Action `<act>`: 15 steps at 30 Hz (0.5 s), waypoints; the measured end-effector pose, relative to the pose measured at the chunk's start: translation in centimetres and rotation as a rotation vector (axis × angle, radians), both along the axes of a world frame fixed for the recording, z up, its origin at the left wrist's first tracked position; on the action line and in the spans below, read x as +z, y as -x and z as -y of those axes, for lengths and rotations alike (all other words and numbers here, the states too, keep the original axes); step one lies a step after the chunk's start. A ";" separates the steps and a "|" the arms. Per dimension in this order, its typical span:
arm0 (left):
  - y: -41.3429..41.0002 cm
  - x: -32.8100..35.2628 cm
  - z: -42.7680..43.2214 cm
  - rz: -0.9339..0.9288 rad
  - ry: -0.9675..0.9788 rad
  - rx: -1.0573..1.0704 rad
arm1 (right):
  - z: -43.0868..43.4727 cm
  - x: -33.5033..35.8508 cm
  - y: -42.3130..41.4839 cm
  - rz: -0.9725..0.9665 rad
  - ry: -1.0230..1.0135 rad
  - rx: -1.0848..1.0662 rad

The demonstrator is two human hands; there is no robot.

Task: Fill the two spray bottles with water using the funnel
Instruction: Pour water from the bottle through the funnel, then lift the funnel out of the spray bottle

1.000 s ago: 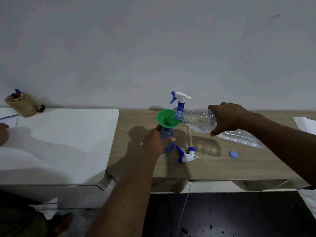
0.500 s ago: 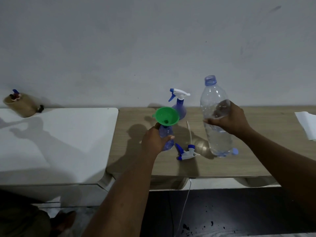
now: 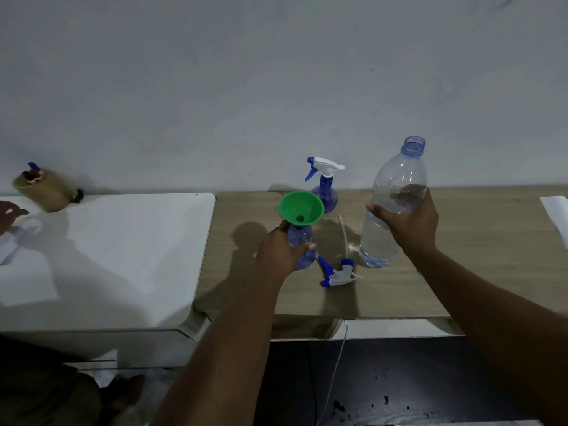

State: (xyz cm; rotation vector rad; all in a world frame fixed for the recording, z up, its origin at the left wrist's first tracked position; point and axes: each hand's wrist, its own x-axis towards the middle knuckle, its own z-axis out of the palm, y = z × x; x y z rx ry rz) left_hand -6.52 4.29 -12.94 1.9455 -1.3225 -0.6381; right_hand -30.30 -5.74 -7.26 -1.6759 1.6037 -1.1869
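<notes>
My left hand [image 3: 281, 252] grips a small blue spray bottle [image 3: 302, 245] with no sprayer on it. A green funnel [image 3: 301, 209] sits in its neck. Its white and blue sprayer head [image 3: 338, 273] lies on the wooden table [image 3: 476, 256] just to the right, its tube pointing away from me. Behind the funnel a second blue spray bottle [image 3: 325, 192] stands with its sprayer on. My right hand [image 3: 408, 221] holds a clear uncapped water bottle [image 3: 393, 204] upright, its base on or just above the table, water in its lower half.
A white table [image 3: 107, 256] adjoins on the left, with a brown cup [image 3: 46, 190] at its far corner and another person's hand [image 3: 9, 212] at the left edge. White paper [image 3: 556, 213] lies at the far right. A thin cord [image 3: 335, 373] hangs off the front edge.
The water bottle was tipped over the funnel a second ago; my right hand has swung it upright and lowered it to the right. My left hand stays on the spray bottle.
</notes>
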 end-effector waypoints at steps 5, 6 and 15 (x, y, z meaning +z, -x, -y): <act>0.2 0.5 -0.1 -0.033 -0.040 0.003 | -0.3 -0.5 0.5 0.050 -0.008 -0.010; 0.3 0.6 -0.2 -0.041 -0.050 0.005 | -0.3 -0.5 0.6 0.055 -0.011 0.000; 0.4 0.7 -0.3 -0.096 -0.067 -0.001 | -4.0 -2.9 0.5 0.013 0.202 -0.170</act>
